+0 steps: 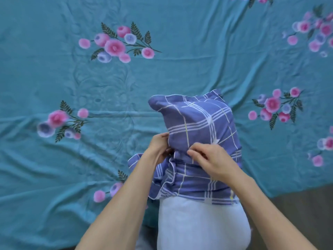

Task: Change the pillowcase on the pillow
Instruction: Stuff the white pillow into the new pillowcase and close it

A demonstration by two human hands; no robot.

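Both hands' fingers pinching plaid pillowcase, seemingly half over white pillow

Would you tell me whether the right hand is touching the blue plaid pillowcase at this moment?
Touching. The head view shows the right hand with its fingers curled into the bunched fabric of the pillowcase, with no gap between them.
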